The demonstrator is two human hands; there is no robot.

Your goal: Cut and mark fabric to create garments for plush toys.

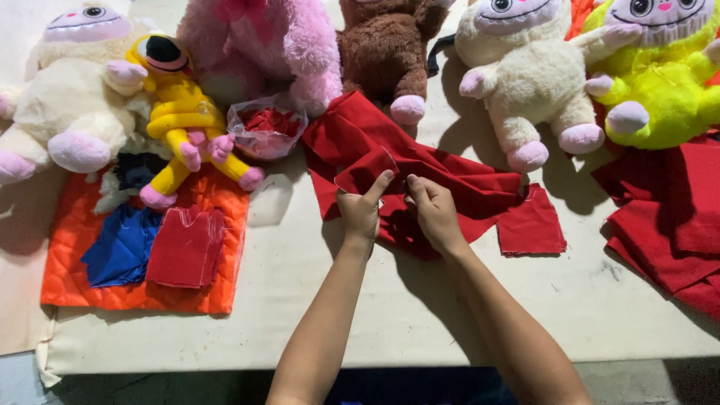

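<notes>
Head view looks straight down on a pale counter (315, 300) where two bare forearms reach up from the lower edge of the frame to a heap of red fabric (450, 184) lying at centre. The left hand (360, 212) pinches a small red cut piece (365, 171) at its lower edge, thumb and forefinger closed on the cloth and lifting it clear of the heap; the right hand (433, 214) rests just beside it, fingers curled onto the same bundle, gripping a fold as far as can be seen. By my reading the step in hand is separating one cut piece from the pile, and the next move would call for a firm pinch and a clean pull so that only one layer comes away. Another flat red piece (531, 229) lies to the right of the hands. At lower left an orange quilted pad (75, 240) carries a stack of red pieces (186, 246) and blue cloth (124, 247). Plush toys line the top of the frame, among them a yellow one (184, 116) and a pink one (255, 45).
</notes>
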